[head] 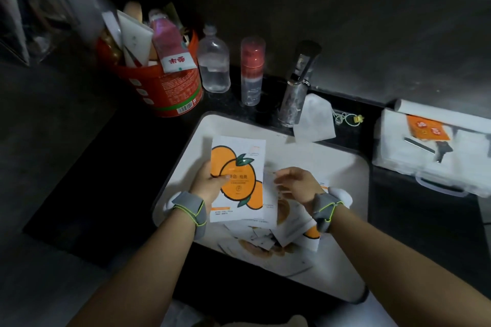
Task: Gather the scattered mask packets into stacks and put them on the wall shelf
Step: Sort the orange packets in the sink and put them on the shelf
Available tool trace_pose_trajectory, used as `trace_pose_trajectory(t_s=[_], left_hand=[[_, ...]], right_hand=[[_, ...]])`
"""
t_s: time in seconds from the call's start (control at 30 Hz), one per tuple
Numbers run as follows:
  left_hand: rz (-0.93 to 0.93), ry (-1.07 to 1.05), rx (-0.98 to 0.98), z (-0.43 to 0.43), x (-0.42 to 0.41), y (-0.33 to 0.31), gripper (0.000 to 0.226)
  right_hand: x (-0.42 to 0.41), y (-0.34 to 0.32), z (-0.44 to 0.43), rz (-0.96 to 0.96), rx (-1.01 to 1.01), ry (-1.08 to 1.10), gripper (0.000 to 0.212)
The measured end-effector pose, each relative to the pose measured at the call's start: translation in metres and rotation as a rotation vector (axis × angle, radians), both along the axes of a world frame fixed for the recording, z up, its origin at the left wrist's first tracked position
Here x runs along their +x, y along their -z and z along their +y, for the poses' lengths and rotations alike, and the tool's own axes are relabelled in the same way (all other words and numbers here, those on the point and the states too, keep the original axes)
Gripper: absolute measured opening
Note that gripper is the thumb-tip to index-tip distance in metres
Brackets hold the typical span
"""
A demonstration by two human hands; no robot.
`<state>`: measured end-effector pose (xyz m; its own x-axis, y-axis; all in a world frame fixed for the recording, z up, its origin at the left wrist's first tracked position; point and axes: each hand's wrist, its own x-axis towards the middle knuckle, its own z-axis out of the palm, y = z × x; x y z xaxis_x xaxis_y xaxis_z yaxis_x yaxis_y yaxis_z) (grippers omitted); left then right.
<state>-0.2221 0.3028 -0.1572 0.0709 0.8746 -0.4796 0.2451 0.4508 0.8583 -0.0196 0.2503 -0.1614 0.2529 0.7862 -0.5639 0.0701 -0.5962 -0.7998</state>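
While the left hand (210, 180) reaches in from the lower left with its forearm angled up toward the middle of the desk (127, 172), it holds one mask packet (239, 175) by the left edge. The thumb lies across the printed front and the fingers are curled behind it. The right hand (297, 183) comes in from the lower right, palm turned down and leftward. Its fingers are loosely bent and spread, with the tips just beside the held packet's right edge, and they grip nothing that I can see. Both wrists wear grey bands with yellow-green trim.

The held packet faces the camera, showing its orange-fruit print. Its long axis runs from near to far, the top edge pointing away toward the back wall and tilted slightly right. Its lower end hangs over the scattered packets (265, 244), which overlap at mixed angles on the near part of a white tray (340, 164).

Behind the tray on the dark desk stand a red tub (170, 90) stuffed with tubes, a clear bottle (214, 66), a red-capped spray bottle (251, 71) and a silver tube (295, 93). A clear plastic case (414, 159) sits to the right.
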Motion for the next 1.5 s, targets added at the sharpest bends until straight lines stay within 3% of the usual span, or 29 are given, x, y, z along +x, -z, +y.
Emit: trace_pose_trajectory(t_s=[0.1, 0.17, 0.47, 0.6, 0.63, 0.73, 0.93, 1.17, 1.3, 1.4, 1.5], left_hand=[[0.049, -0.034, 0.03, 0.002, -0.009, 0.004, 0.029], [0.029, -0.061, 0.035, 0.001, -0.012, 0.005, 0.025], [-0.012, -0.1, -0.02, -0.002, -0.006, 0.012, 0.028], [-0.006, -0.092, -0.02, -0.001, -0.006, 0.014, 0.029], [0.001, -0.088, -0.028, -0.002, -0.006, 0.015, 0.03], [0.012, -0.072, -0.028, -0.003, -0.006, 0.014, 0.034], [0.003, -0.07, -0.035, -0.005, -0.006, 0.01, 0.028], [0.008, -0.07, -0.041, -0.005, -0.005, 0.011, 0.025], [0.021, -0.062, -0.065, -0.005, -0.007, 0.013, 0.025], [0.032, -0.052, -0.067, -0.005, -0.008, 0.015, 0.026], [0.037, -0.044, -0.075, -0.005, -0.007, 0.015, 0.024]], right_hand=[[0.018, 0.011, -0.01, -0.345, -0.061, -0.096, 0.031], [0.026, 0.013, -0.015, -0.413, -0.116, -0.134, 0.031], [0.026, 0.015, -0.02, -0.405, -0.206, -0.033, 0.044], [0.006, 0.014, -0.019, -0.099, -0.193, 0.113, 0.033], [0.002, 0.015, -0.021, -0.1, -0.191, 0.099, 0.032], [-0.001, 0.019, -0.024, -0.254, -0.163, -0.086, 0.025], [0.019, 0.024, -0.026, -0.718, -0.222, 0.05, 0.042], [0.019, 0.024, -0.016, -0.592, -0.412, 0.083, 0.047], [0.018, 0.024, -0.02, -0.57, -0.412, 0.048, 0.047], [0.02, 0.03, -0.022, -0.535, -0.357, 0.148, 0.051], [0.017, 0.031, -0.023, -0.411, -0.303, 0.221, 0.071]])
